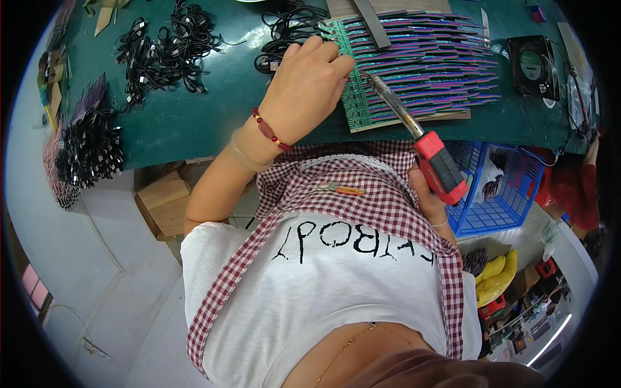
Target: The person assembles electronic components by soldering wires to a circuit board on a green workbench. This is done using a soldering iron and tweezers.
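Observation:
My right hand (428,197) is wrapped round the red and black handle of a soldering iron (440,165). The iron's metal barrel slants up and left. Its tip is by a green circuit board panel (359,107), just right of my left fingers. Rows of thin multicoloured wires (433,61) run rightward from this panel. Over its left edge, my left hand (310,81) has its fingers curled together in a pinch. What they hold, if anything, is hidden by the hand. Beyond that hand lies a bundle of black cables (284,29).
Black USB cables (174,48) are heaped on the green table (213,123), with a bunch (90,145) hanging over its left edge. A flat grey bar (372,22) crosses the wires. At right lies a black fan (533,68); a blue crate (498,200) stands below the table edge.

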Demonstrator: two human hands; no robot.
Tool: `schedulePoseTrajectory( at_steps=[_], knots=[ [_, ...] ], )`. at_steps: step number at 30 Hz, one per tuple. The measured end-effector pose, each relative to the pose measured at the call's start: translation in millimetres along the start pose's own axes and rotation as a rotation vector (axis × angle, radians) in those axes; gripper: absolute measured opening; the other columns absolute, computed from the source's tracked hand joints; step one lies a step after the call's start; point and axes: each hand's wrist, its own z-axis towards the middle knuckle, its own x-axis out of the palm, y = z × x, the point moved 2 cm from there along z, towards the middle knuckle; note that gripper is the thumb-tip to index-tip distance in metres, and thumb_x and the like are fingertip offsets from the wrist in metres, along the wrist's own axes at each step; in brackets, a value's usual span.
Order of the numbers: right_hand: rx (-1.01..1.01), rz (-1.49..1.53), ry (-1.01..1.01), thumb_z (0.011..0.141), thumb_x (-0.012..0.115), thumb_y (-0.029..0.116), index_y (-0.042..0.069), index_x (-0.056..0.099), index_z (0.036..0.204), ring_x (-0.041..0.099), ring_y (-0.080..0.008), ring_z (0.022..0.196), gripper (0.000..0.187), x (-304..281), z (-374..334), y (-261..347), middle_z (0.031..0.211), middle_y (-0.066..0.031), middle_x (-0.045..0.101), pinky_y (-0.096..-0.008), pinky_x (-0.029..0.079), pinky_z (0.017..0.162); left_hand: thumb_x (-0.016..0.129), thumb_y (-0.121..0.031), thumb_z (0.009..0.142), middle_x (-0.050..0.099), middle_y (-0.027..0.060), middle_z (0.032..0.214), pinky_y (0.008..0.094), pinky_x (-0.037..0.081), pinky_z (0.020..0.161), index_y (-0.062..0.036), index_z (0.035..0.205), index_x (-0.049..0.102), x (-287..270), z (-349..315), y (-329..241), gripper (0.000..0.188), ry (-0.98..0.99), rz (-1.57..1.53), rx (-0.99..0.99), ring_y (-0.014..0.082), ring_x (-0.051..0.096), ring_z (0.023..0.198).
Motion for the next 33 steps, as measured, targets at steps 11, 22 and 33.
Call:
schedulePoseTrajectory(
  at_steps=[11, 22, 33],
  knots=[
    [0.007, 0.022, 0.003, 0.072, 0.070, 0.011, 0.000, 0.061, 0.089, 0.059, -0.0205, 0.066, 0.022, -2.8, -0.5, 0.4, 0.082, -0.0104, 0.059, -0.0293, 0.047, 0.061, 0.061, -0.008, 0.073, 0.051, 0.0041, 0.076, 0.0340, 0.038, 0.068, -0.0074, 0.077, 0.055, -2.2, 2.2, -0.3, 0.008, 0.013, 0.041, 0.028, 0.0229, 0.049, 0.079],
    [-0.032, 0.003, 0.041, 0.069, 0.070, 0.011, 0.002, 0.061, 0.085, 0.057, -0.0198, 0.061, 0.020, 1.3, -1.6, -3.4, 0.077, -0.0090, 0.057, -0.0291, 0.044, 0.054, 0.062, -0.008, 0.072, 0.052, 0.0036, 0.077, 0.0337, 0.037, 0.072, -0.0076, 0.074, 0.053, -4.2, 10.0, 4.1, 0.009, 0.125, 0.092, 0.089, 0.0219, 0.049, 0.081],
    [0.028, 0.035, 0.028, 0.067, 0.071, 0.010, 0.000, 0.062, 0.087, 0.058, -0.0215, 0.063, 0.024, -0.1, -8.9, -7.1, 0.080, -0.0105, 0.059, -0.0298, 0.045, 0.057, 0.061, -0.009, 0.072, 0.052, 0.0035, 0.078, 0.0332, 0.037, 0.073, -0.0078, 0.074, 0.053, -2.7, 10.6, 1.0, 0.008, 0.133, 0.123, 0.084, 0.0211, 0.050, 0.081]
  ],
)
